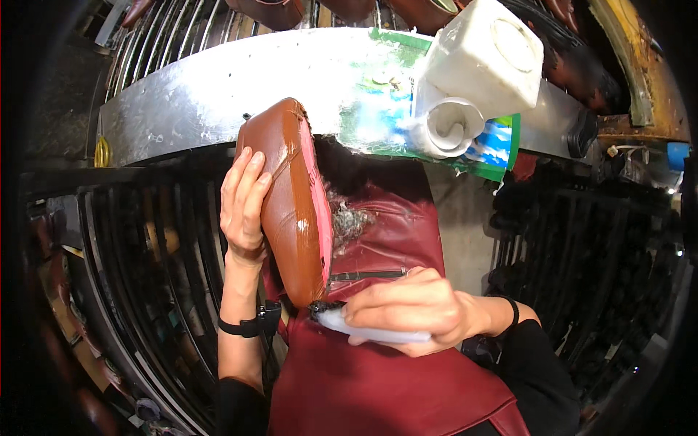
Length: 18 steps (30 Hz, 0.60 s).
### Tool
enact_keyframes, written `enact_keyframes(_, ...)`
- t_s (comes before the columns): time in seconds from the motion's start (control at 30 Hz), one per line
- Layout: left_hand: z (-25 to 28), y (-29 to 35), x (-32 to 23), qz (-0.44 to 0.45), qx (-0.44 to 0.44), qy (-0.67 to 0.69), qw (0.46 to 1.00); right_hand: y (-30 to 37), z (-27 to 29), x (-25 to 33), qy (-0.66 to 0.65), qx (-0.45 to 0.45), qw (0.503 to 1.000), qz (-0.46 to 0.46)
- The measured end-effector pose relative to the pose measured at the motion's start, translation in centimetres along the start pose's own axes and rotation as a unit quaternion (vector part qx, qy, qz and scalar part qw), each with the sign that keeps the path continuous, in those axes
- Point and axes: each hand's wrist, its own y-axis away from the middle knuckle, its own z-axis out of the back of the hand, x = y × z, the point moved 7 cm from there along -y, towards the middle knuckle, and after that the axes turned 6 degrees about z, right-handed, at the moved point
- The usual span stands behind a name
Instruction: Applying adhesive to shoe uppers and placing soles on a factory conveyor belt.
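My left hand [243, 200] is wrapped around the side of a brown leather shoe [287, 196]. The shoe stands on its edge, its pink underside turned to the right and its pointed toe toward me. In my right hand [411, 309] is a brush [336, 320] with a pale, whitish handle. Its dark bristles touch the toe tip, low on the shoe. Beneath both hands spreads a dark red apron [392, 370], marked with a grey, crusty patch beside the shoe.
A metal bench [189, 94] curves across the far side. On it, a green and blue sheet [498, 145] lies under a white plastic container [483, 54] and a round white cup-like opening [451, 127]. More brown shoes [269, 11] rest on the rack behind. Dark racks flank me.
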Motion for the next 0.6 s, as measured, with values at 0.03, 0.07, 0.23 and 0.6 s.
enact_keyframes(0.03,0.0,-0.2,-0.2,-0.001,-0.002,-0.003,1.0,-0.2,0.5,0.2,-0.01,-0.014,1.0,-0.012)
enact_keyframes(0.07,0.1,-0.5,-0.4,-0.003,0.003,-0.001,1.0,-0.4,1.6,-0.6,-0.029,-0.052,0.998,0.007)
enact_keyframes(0.23,0.4,-1.5,-1.4,0.011,0.005,-0.004,1.0,-1.0,4.2,-5.1,-0.191,-0.257,0.91,-0.262)
enact_keyframes(0.6,1.0,-7.5,-0.1,0.124,0.077,-0.009,0.989,-7.1,6.0,1.9,0.034,-0.073,0.997,0.004)
